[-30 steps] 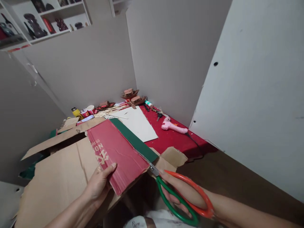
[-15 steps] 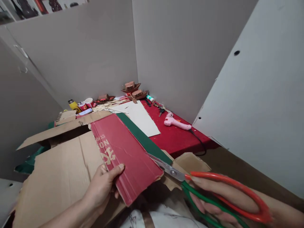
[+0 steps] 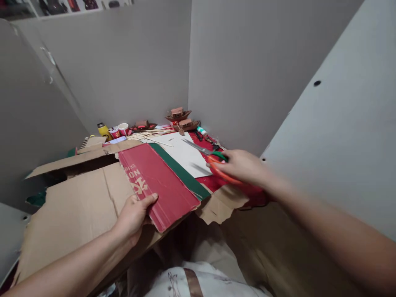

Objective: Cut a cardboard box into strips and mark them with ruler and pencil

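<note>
scissors (image 3: 208,151) pulled off cardboard (image 3: 161,185), in right fingers (image 3: 220,166)

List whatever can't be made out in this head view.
Head view:
Scissors handles: mostly covered by the right hand, its grip in them hidden.
White print on the red cardboard: partly under the left hand, skewed, unreadable.
Model boats, far table end: too small for detail.
Shelf items: cut off by the top edge.

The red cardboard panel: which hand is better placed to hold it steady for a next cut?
Probably left. The left hand grips the red cardboard panel at its near edge; the right hand holds the scissors over the white sheet, apart from the panel.
</note>
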`<state>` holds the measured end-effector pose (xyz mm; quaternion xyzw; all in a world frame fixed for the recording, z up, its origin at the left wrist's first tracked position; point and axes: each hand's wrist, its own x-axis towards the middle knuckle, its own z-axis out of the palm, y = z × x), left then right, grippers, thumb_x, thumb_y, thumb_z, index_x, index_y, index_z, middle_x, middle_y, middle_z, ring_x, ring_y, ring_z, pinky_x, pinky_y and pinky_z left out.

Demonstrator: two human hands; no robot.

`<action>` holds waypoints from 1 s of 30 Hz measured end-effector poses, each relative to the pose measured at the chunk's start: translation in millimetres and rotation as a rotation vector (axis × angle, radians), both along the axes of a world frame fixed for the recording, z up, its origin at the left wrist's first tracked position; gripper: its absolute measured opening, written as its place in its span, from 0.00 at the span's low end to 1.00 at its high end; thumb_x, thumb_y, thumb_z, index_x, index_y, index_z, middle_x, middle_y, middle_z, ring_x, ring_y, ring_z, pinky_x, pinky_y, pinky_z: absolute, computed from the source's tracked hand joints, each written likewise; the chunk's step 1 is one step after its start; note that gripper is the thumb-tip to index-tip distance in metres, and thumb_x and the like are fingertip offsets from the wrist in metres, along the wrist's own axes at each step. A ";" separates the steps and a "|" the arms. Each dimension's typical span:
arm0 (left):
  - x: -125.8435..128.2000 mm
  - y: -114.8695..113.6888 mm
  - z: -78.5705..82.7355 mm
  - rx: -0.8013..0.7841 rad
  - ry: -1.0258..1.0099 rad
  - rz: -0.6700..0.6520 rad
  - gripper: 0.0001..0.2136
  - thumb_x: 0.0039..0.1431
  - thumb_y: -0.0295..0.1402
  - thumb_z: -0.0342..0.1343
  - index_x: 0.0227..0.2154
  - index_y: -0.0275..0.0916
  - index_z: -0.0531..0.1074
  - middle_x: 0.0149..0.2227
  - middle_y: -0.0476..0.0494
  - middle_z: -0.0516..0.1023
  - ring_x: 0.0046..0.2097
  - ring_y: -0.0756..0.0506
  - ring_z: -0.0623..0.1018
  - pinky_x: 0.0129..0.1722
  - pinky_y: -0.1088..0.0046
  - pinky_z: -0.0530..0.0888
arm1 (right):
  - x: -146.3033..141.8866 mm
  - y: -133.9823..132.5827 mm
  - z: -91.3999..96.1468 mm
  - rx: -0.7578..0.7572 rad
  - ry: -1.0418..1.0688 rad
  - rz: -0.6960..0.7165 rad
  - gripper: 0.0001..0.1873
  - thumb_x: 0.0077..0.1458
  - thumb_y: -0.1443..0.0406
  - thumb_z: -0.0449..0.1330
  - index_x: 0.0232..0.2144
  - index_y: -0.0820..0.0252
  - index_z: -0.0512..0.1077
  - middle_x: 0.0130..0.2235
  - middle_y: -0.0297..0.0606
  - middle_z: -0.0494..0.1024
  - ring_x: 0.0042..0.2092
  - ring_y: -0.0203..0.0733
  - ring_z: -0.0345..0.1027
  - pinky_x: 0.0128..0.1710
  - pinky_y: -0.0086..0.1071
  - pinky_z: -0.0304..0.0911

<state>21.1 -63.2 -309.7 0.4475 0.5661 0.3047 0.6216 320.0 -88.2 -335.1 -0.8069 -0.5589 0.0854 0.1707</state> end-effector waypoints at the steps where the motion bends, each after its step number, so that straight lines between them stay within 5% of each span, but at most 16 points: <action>1: 0.6 -1.9 1.7 0.011 -0.005 0.003 0.14 0.45 0.34 0.65 0.35 0.33 0.74 0.30 0.41 0.81 0.27 0.45 0.79 0.23 0.71 0.76 | -5.8 25.4 -1.8 -0.071 -0.071 0.001 0.25 0.55 0.47 0.53 0.37 0.62 0.76 0.40 0.51 0.79 0.40 0.55 0.73 0.33 0.38 0.65; 4: 1.3 -6.0 8.9 0.039 -0.020 -0.008 0.08 0.50 0.31 0.60 0.33 0.32 0.74 0.29 0.40 0.80 0.24 0.47 0.77 0.20 0.74 0.74 | -17.0 73.6 -16.0 -0.167 -0.137 0.032 0.22 0.55 0.53 0.55 0.39 0.67 0.75 0.42 0.56 0.78 0.44 0.59 0.73 0.37 0.40 0.65; 6: 0.7 -6.7 15.1 0.027 -0.017 -0.024 0.05 0.53 0.29 0.57 0.32 0.32 0.74 0.26 0.40 0.80 0.21 0.49 0.75 0.18 0.76 0.73 | -20.5 78.0 -20.1 -0.178 -0.157 0.067 0.22 0.57 0.54 0.55 0.40 0.68 0.75 0.42 0.57 0.78 0.45 0.59 0.73 0.39 0.41 0.65; 9: -1.9 -4.2 24.4 -0.028 -0.015 -0.050 0.05 0.55 0.25 0.53 0.29 0.31 0.73 0.22 0.43 0.77 0.19 0.51 0.73 0.16 0.78 0.72 | -32.3 47.4 -7.6 -0.009 -0.148 0.178 0.21 0.62 0.57 0.49 0.48 0.64 0.72 0.49 0.52 0.76 0.51 0.52 0.70 0.46 0.38 0.65; 12: -5.3 -0.3 30.1 -0.067 -0.049 -0.078 0.07 0.56 0.22 0.49 0.26 0.33 0.71 0.19 0.46 0.74 0.17 0.52 0.71 0.16 0.79 0.72 | -65.7 -1.7 9.7 0.421 0.017 0.633 0.24 0.60 0.51 0.54 0.52 0.61 0.69 0.53 0.49 0.73 0.52 0.49 0.68 0.50 0.38 0.65; 14: -7.7 1.5 31.3 -0.079 -0.082 -0.093 0.08 0.56 0.23 0.48 0.26 0.33 0.71 0.19 0.46 0.74 0.17 0.52 0.72 0.17 0.79 0.73 | -95.6 -25.5 11.6 0.479 -0.107 0.862 0.39 0.51 0.47 0.62 0.57 0.66 0.65 0.55 0.54 0.71 0.54 0.55 0.65 0.51 0.44 0.65; 21: -22.9 5.1 23.7 -0.131 -0.218 -0.082 0.14 0.60 0.31 0.42 0.31 0.32 0.73 0.24 0.40 0.76 0.23 0.49 0.77 0.22 0.76 0.75 | -144.1 -30.7 -10.3 0.592 -0.384 0.799 0.21 0.56 0.67 0.55 0.48 0.78 0.71 0.42 0.56 0.76 0.42 0.54 0.68 0.42 0.44 0.69; 25: -26.1 3.7 9.1 -0.090 -0.174 -0.221 0.07 0.49 0.30 0.55 0.31 0.34 0.74 0.27 0.41 0.79 0.25 0.50 0.78 0.24 0.79 0.75 | -145.6 -30.9 -4.1 0.539 -0.366 0.778 0.15 0.54 0.69 0.53 0.41 0.75 0.74 0.35 0.52 0.76 0.37 0.51 0.68 0.35 0.40 0.69; 30: -11.8 -3.9 -6.7 -0.124 -0.192 -0.408 0.15 0.42 0.40 0.65 0.29 0.33 0.75 0.24 0.42 0.78 0.23 0.50 0.76 0.23 0.78 0.75 | -146.2 -31.7 3.4 0.559 -0.456 0.845 0.15 0.54 0.72 0.52 0.39 0.76 0.74 0.31 0.50 0.77 0.33 0.50 0.69 0.30 0.38 0.68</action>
